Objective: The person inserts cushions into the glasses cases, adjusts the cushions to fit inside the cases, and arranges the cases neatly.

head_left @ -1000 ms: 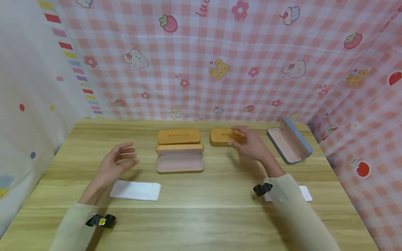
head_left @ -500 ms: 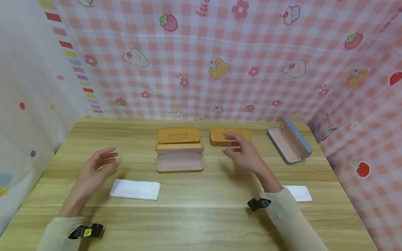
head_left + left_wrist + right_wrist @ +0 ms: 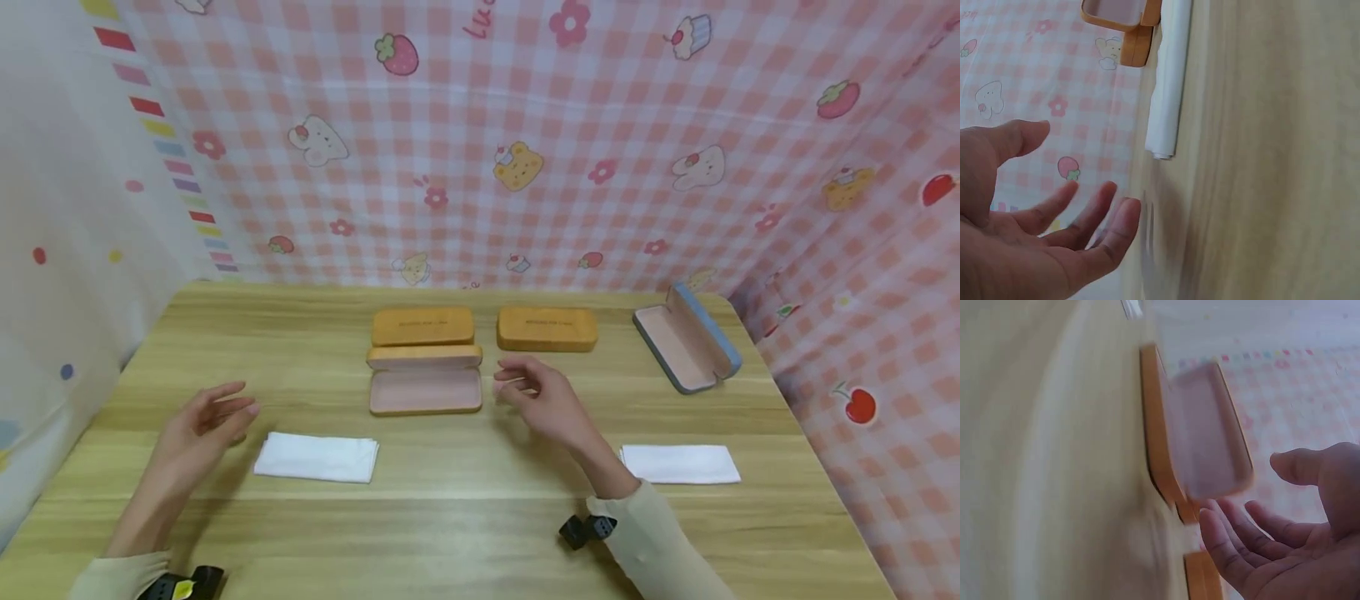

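My left hand (image 3: 197, 437) hovers over the table left of a folded white cloth (image 3: 317, 457), its fingers loosely bent around nothing. In the left wrist view a gap shows between thumb and fingers. My right hand (image 3: 542, 402) is in the air just right of an opened orange glasses case (image 3: 426, 392) with a pale pink lining, holding nothing. Behind that case lies a closed orange glasses case (image 3: 423, 327). Another closed orange case (image 3: 547, 329) sits to its right, beyond my right hand. A second folded white cloth (image 3: 680, 464) lies right of my right forearm.
An opened blue glasses case (image 3: 686, 337) with a pink lining stands at the table's back right corner. The wooden table (image 3: 420, 542) ends against a pink checked curtain (image 3: 465, 150) at the back. More curtain hangs along both sides.
My right hand has drawn back from the right-hand closed orange case, moving left and nearer. My left hand has moved left and nearer too. The cases and cloths stay in place.
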A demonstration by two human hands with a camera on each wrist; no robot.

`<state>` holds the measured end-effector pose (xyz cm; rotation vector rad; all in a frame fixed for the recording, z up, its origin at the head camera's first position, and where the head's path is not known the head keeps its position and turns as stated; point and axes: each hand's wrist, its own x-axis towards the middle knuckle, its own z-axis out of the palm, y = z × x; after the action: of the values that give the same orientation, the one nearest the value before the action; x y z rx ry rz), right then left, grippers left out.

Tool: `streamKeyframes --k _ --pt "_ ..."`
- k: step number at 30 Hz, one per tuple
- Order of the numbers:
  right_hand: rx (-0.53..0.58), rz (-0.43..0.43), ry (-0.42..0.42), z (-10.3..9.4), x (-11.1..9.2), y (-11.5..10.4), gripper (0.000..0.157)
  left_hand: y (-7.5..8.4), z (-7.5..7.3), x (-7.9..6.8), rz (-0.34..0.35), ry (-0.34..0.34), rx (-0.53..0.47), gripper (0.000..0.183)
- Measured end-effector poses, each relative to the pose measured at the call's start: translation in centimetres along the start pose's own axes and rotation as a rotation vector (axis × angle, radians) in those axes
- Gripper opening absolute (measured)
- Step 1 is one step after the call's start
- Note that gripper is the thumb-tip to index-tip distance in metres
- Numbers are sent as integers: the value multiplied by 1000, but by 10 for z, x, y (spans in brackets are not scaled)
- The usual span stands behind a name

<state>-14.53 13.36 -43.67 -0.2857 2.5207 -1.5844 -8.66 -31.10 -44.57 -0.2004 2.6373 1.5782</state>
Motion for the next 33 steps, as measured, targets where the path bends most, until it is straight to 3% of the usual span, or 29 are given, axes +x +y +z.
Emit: streamKeyframes --k 6,16,25,33 --pt "17 38 -85 28 -11 -4 38 -7 -2 -8 -54 -56 33 69" --pt "116 66 -226 72 -15 -11 34 -10 -4 -14 -128 -94 59 66" --pt "152 50 -258 98 -13 -21 34 -9 -4 -12 -241 -128 48 61" --pt "114 56 -236 119 -7 -24 32 -7 -1 -10 -265 -143 79 52"
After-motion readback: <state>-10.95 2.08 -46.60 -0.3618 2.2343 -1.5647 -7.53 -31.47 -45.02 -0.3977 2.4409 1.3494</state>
